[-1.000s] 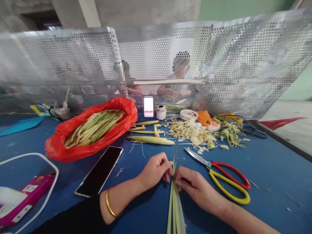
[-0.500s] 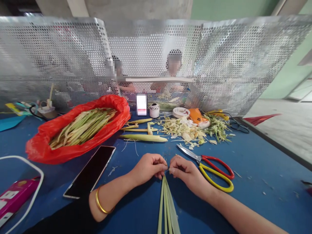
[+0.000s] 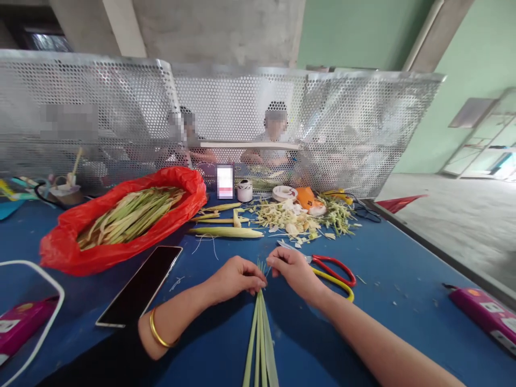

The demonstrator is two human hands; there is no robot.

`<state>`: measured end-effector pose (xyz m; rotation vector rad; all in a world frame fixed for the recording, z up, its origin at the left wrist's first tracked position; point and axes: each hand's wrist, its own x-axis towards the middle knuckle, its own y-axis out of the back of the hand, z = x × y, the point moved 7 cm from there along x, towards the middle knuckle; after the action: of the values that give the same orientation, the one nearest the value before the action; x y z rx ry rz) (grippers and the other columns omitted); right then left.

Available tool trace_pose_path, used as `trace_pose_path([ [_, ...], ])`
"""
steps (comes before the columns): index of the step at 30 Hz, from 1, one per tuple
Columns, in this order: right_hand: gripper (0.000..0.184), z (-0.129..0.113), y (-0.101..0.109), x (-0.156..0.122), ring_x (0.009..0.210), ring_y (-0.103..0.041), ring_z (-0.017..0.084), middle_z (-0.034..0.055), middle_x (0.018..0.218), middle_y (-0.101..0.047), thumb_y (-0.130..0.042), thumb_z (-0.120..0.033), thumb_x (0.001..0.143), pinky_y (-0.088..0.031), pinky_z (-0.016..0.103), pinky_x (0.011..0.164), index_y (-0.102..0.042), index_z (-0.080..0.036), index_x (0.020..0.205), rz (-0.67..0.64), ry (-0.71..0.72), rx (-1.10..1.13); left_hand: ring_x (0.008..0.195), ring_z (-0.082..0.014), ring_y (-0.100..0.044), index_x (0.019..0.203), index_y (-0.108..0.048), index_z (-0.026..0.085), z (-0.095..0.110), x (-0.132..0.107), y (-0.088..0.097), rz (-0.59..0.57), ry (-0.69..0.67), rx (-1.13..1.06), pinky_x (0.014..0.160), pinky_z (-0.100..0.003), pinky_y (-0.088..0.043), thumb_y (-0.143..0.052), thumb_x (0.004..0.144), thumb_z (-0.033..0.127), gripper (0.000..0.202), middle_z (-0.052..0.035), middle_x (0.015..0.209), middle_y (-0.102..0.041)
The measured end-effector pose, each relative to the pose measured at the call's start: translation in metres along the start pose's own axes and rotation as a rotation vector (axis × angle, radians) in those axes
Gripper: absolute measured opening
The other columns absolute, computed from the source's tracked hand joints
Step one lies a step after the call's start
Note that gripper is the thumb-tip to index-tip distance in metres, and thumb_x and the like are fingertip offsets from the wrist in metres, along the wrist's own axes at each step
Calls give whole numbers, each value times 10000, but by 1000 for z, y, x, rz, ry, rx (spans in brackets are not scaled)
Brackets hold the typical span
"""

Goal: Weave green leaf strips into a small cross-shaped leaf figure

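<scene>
A bundle of several long pale green leaf strips [image 3: 260,344] lies on the blue table [image 3: 387,301], pointing away from me. My left hand [image 3: 234,277] is closed around the far end of the bundle. My right hand [image 3: 292,269] is pinched just to the right of that end, on a thin strand or thread too fine to name. A gold bangle [image 3: 158,333] sits on my left wrist.
Red and yellow scissors [image 3: 332,269] lie right behind my right hand. A red bag of leaf strips [image 3: 121,220], a black phone [image 3: 139,285], loose stalks [image 3: 226,232] and a heap of trimmings [image 3: 300,215] are nearby. Pink boxes [image 3: 484,314] lie at both edges. People sit beyond the perforated metal screen [image 3: 363,123].
The view has tilted up and swung right. My hands kept hold of the bundle's far end; the right hand has drawn slightly away to the right, in front of the scissors.
</scene>
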<state>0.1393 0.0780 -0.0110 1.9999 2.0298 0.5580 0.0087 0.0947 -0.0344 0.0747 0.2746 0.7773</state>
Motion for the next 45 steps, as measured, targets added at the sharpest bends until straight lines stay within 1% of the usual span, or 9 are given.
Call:
trace_pose_path([
  [6,299,7,54,-15,815,-605,192,60,988,-638,-525,-245,816,-431,304,745,-590,-203,1105,89,19,-376,543,-97,-512,678,-633,152,7,-10,2,144,-52,-1,573,-224,-412,-681,674,304,160,33,573,-585],
  [11,252,38,101,-51,850,-590,281,112,848,-613,-571,-139,726,-384,358,759,-673,-140,956,74,-59,-686,539,-95,-500,708,-611,156,4,-19,12,277,-38,-52,551,-223,-379,-665,677,335,190,23,595,-588],
  [16,538,53,95,-59,974,-591,241,118,1042,-626,-448,-72,774,-390,299,789,-514,-157,1301,-51,-38,-1009,475,-79,-403,688,-624,154,0,-23,22,395,-28,-62,489,-216,-314,-689,655,347,206,60,505,-500],
  [23,577,52,92,-50,858,-653,305,175,957,-669,-487,-83,703,-405,329,679,-510,-72,1280,-70,-123,-1091,416,-72,-397,651,-592,163,-8,-24,30,469,-28,-125,454,-210,-322,-737,645,368,251,72,438,-479],
  [28,496,53,88,-70,752,-632,213,71,894,-690,-598,-189,672,-438,274,620,-580,-196,1168,-74,-256,-317,476,-105,-548,670,-571,160,-14,-21,32,406,17,-267,523,-238,-451,-764,628,431,336,24,528,-587],
  [30,452,55,74,-87,463,-481,120,-19,641,-586,-638,-329,715,-344,228,437,-570,-221,1149,-89,-410,169,486,-97,-553,666,-574,152,-14,-21,33,380,30,-322,534,-236,-464,-791,600,436,364,17,559,-595],
  [33,449,39,42,-102,393,-324,49,-92,513,-420,-756,-402,675,-279,177,401,-573,-213,1039,-124,-454,676,509,-87,-552,669,-571,149,-9,-22,31,344,20,-402,562,-231,-480,-814,580,446,393,17,582,-591],
  [39,562,-2,-5,-67,522,-570,102,-5,758,-673,-816,-403,647,-428,203,460,-502,-216,1075,17,-337,797,555,-71,-538,694,-550,158,25,-31,15,262,-103,-509,613,-209,-480,-799,633,456,393,35,617,-569],
  [45,428,-26,-38,-34,363,-431,68,-87,454,-521,-787,-405,652,-340,172,370,-491,-194,878,-133,-226,757,595,-90,-556,675,-560,155,44,-41,14,324,-187,-577,587,-201,-468,-807,649,411,356,28,626,-572],
])
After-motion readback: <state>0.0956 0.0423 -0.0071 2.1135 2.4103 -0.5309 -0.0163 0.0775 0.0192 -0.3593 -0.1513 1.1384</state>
